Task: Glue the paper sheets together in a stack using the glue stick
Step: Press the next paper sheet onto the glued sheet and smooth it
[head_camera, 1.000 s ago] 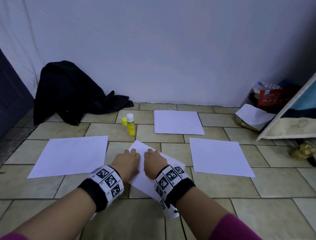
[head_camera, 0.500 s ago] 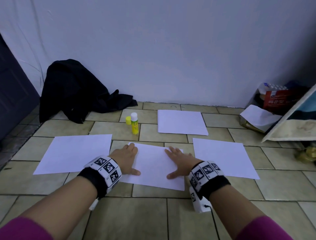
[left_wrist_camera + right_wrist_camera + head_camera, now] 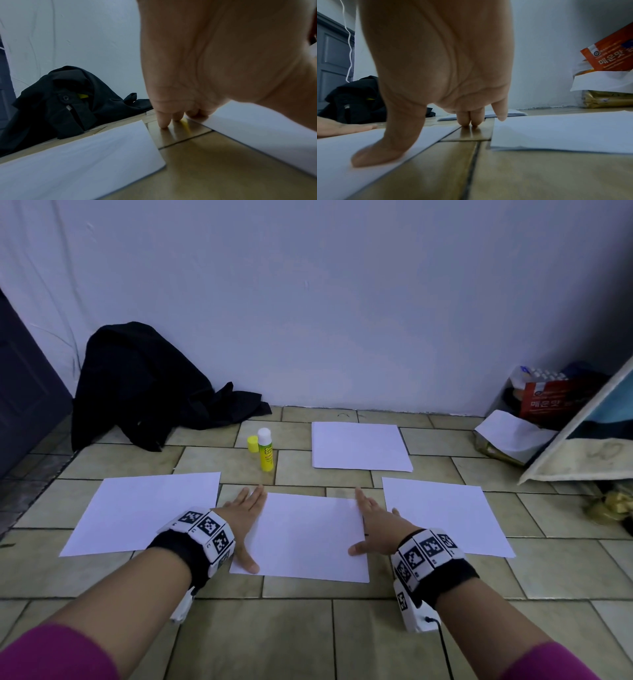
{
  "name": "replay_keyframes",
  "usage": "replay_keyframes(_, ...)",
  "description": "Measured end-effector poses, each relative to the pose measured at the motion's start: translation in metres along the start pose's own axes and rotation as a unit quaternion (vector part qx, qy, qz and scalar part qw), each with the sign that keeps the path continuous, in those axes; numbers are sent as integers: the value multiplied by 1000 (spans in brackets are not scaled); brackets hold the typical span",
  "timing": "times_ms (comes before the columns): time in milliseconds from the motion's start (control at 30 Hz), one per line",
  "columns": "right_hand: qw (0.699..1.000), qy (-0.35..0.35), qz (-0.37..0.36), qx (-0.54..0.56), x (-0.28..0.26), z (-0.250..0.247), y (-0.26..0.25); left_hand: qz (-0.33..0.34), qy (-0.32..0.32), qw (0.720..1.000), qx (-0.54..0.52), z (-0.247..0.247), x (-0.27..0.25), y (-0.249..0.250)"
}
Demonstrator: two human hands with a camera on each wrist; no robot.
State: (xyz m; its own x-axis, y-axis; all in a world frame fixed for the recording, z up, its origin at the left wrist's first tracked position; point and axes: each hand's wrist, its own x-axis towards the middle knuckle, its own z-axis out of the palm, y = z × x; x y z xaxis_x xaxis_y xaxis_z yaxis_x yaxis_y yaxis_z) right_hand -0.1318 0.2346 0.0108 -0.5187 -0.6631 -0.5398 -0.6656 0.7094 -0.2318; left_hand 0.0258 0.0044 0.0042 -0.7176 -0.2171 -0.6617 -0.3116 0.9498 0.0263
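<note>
Head view: the centre sheet (image 3: 305,537), thin, limp and likely to slide on tile, is pinned by flat, spread left hand (image 3: 241,513) and right hand (image 3: 375,523) at its side edges, best lifted by a corner.

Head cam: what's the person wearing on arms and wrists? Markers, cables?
Both hands are bare. Each wrist carries a black cuff topped by a band of white blocks printed with black square fiducial markers. A white module hangs under the right wrist with a thin black cable trailing from it. Magenta sleeves cover the upper forearms.
</note>
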Motion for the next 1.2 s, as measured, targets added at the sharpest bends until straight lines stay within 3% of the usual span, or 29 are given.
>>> replay_keyframes(400,995,55,-16,80,-2,-1,3,-13,-2,1000,11,0,2,3)
replay_keyframes(1000,995,72,-39,54,3,5,6,-14,-2,1000,15,1,3,3)
replay_keyframes(1133,979,65,-68,182,-3,2,8,-13,-4,1000,18,1,2,3)
replay_keyframes(1200,941,61,-91,321,-10,1,7,-13,-4,1000,16,1,2,3)
